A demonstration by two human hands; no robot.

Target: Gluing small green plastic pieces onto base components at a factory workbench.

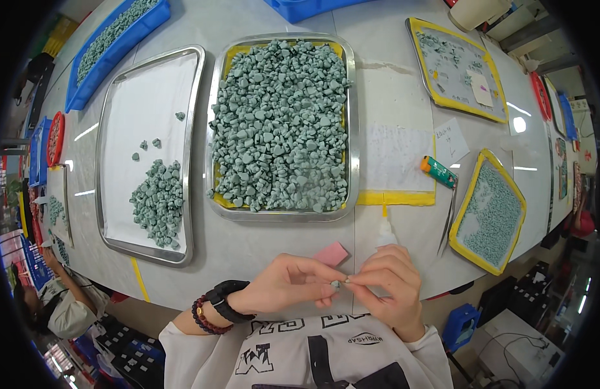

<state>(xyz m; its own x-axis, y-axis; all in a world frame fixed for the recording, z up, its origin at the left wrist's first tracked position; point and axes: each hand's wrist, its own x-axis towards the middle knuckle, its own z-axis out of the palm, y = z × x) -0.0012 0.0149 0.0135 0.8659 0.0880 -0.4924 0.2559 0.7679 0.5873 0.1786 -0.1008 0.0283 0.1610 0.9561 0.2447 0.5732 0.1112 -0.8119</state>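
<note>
Close in front of my chest, my left hand [286, 283] pinches a small grey-green stone [336, 284] between thumb and fingertips. Right beside it, the thumb and forefinger of my right hand [392, 279] are pressed together on a tiny pale bit [347, 279], too small to name. The two pinches almost meet. Just beyond them a pink block [331, 254] lies on the table. A white squeeze bottle [385, 228] with a yellow nozzle is partly hidden behind my right hand.
Ahead stands a metal tray [354, 142] heaped with green stones [280, 123]. At left, a white-lined tray [144, 97] holds a smaller pile [159, 204]. Tweezers [448, 223], a green-orange tube [439, 172] and a yellow-edged tray [453, 241] lie right. Another person [70, 301] works far left.
</note>
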